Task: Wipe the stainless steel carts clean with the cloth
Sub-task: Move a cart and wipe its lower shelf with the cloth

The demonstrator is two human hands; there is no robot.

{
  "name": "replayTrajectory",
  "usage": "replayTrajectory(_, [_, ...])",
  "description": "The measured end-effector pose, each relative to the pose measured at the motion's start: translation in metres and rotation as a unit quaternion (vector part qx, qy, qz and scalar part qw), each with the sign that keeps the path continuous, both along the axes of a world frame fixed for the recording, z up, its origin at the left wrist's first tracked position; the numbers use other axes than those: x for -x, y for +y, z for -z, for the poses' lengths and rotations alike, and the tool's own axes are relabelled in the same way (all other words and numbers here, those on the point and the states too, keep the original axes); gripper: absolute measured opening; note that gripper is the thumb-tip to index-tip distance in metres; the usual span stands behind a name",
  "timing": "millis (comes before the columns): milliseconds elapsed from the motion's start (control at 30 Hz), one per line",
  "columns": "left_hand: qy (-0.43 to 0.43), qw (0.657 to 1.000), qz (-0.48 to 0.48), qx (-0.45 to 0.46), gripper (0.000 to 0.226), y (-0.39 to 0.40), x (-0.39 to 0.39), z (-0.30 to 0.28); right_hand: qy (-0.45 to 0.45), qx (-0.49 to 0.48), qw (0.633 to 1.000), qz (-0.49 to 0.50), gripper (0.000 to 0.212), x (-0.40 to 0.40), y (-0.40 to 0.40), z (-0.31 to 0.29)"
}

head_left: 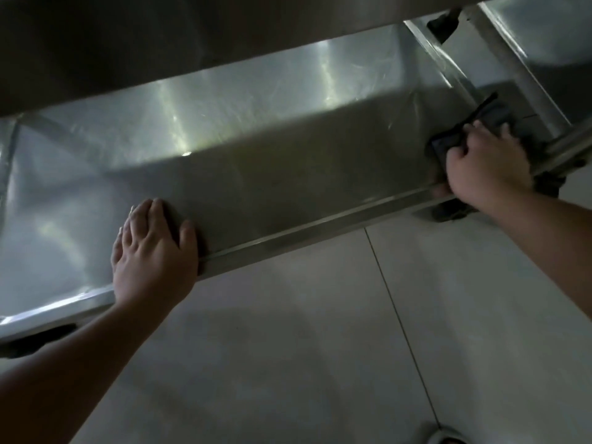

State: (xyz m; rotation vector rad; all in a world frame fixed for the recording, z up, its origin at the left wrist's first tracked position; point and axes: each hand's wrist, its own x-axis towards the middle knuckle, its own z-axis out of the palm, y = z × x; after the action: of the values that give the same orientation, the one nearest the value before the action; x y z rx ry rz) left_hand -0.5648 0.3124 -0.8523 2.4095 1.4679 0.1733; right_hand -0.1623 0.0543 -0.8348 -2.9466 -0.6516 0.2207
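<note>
Cart shelf (256,161): stainless steel, the lower tray of the cart — shallow, with raised walls on all sides; streaked reflections run across its back wall and floor.
Front rim (320,224): a narrow folded steel lip along the near edge of the shelf, running diagonally from lower left to upper right.
Upper shelf (160,43): dark underside of another steel tier, overhanging the back of the lower shelf.
Cart post (528,81): a steel upright at the shelf's right end, rising toward the top right corner of the view.
Left hand (153,248): flat on the shelf floor near the front rim, left of the middle; fingers straight and close together, thumb spread toward the rim, palm pressed down, holding nothing.
Right hand (487,165): at the right front corner of the shelf, reaching in over the front rim; fingers curled, gripping the cloth.
Cloth (474,126): dark and bunched, pressed against the shelf's right end wall at the front corner beside the cart post — part of it sticks out beyond the fingertips, part is hidden under the hand.
Caster (448,209): dark shape below the front rim under the right wrist; detail too dim to tell.
Floor (320,347): pale tiles with thin dark joints, in front of the cart.
</note>
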Motion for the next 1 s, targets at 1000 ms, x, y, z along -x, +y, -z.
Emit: replayTrajectory(1000, [0.024, 0.999, -0.019, -0.015, 0.063, -0.006, -0.008, -0.006, 0.064, -0.082, 0.914, -0.392, 0.058, 0.11, 0.15, -0.003])
